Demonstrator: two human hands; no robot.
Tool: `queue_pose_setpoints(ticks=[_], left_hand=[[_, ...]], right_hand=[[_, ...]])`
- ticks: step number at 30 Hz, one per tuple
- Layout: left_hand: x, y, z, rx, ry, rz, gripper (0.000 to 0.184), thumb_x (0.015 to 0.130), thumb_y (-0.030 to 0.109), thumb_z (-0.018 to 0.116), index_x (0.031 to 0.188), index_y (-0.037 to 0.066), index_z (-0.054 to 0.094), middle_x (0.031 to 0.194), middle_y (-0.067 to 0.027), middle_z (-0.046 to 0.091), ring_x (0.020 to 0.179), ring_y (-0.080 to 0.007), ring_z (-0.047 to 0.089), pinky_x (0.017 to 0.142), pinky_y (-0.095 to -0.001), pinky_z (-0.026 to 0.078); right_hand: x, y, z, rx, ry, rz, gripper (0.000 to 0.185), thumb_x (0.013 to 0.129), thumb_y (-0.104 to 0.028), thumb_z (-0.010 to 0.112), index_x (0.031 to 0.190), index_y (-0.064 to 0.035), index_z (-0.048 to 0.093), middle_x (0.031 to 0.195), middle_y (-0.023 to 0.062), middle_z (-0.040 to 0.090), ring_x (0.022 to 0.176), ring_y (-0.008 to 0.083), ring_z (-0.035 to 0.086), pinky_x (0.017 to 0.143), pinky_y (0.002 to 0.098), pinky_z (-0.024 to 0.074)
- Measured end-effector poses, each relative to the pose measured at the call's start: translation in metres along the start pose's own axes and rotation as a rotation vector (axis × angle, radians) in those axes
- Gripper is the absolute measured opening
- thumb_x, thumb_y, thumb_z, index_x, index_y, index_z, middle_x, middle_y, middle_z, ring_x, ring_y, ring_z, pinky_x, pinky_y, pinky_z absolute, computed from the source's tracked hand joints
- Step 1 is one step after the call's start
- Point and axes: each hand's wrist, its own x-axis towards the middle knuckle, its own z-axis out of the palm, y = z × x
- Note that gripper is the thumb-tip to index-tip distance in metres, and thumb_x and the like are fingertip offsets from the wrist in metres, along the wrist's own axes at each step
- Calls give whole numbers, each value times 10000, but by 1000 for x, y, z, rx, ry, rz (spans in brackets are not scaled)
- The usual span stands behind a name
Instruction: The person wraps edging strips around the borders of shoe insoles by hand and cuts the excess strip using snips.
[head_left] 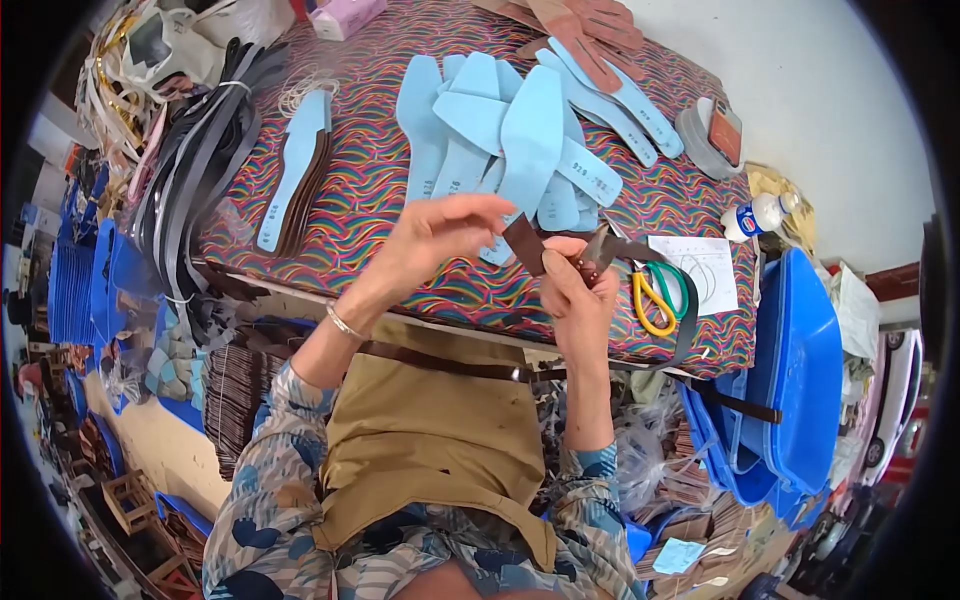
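Observation:
My right hand (582,295) pinches a dark brown leather strap (524,243) between thumb and fingers. One short end of the strap points up and left out of the grip. On the other side a long dark band curves down over the table edge. My left hand (440,235) is beside the short end, its fingers stretched and apart; I cannot tell whether the fingertips touch it. Scissors with yellow and green handles (652,305) lie right of my right hand, their blades partly hidden. Light blue insole-shaped pieces (533,125) are piled just beyond my hands.
A stack of brown pieces topped with light blue (297,165) lies left on the patterned cloth (360,240). Black straps (215,170) hang over the left edge. A marked paper (705,270), a white bottle (757,217) and a phone (725,133) on a container are right. Blue tubs (790,370) stand beside the table.

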Motion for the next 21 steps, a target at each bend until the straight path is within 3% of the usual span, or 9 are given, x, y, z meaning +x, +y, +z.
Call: queue_pose_setpoints(ticks=[3,4,5,7,10,12,14,16,21], left_hand=[[1,2,24,-199,-114,16,347,860,6,638,1206,7,622,1144,-58,606,1044,-130,569,898,-274,483],[5,-8,32,-219,-137,232,305,834,-1,682,1137,-4,650,1133,-61,590,1000,-138,586,874,-274,491],[6,-14,34,-210,-144,231,305,834,-1,682,1137,-4,650,1133,-61,590,1000,-138,586,874,-274,491],[9,-19,39,-257,-49,193,225,817,-12,704,1041,-13,679,1073,-68,601,933,-137,598,824,-265,499],[15,-12,52,-210,16,198,143,822,-12,700,965,-15,697,981,-66,620,859,-127,594,760,-254,492],[20,-15,62,-159,-57,223,140,819,-35,687,958,-18,696,910,-53,627,837,-111,584,734,-235,476],[26,-9,63,-131,-115,126,145,828,-34,672,969,-14,697,897,-43,634,815,-99,579,712,-225,467],[33,12,70,13,-12,-40,154,846,6,655,994,-6,697,857,-11,648,739,-63,555,641,-201,438],[79,-5,44,705,412,204,366,800,170,755,1095,-11,637,806,-61,637,688,-125,562,630,-267,461]], right_hand=[[-3,-13,-1,215,-54,173,134,896,-112,658,994,-20,662,630,-70,477,457,2,314,420,206,194],[-3,-16,-2,215,-70,209,138,897,-112,650,998,-20,658,653,-54,513,450,4,320,410,209,206],[-3,-19,-3,224,-68,201,138,897,-112,650,998,-20,658,653,-54,513,450,4,320,410,209,206],[-7,-26,-4,16,2,183,158,898,-116,648,1009,-4,650,749,-20,570,478,3,340,420,196,228],[-12,-36,4,-533,118,-264,260,820,-24,712,1069,-12,639,904,20,627,561,16,401,460,183,302],[-13,-36,-5,-622,103,-368,268,792,10,726,1047,-26,652,894,19,630,558,25,407,462,197,315],[-11,-33,-12,-720,168,-677,256,805,7,704,1053,1,641,859,-9,610,605,21,437,521,184,337],[-11,-43,-15,-487,196,-438,109,838,-5,687,943,-7,659,864,9,636,610,23,468,506,198,369],[-21,-113,29,264,-157,238,138,843,-66,701,936,-30,605,758,-36,571,620,22,479,529,201,360]])
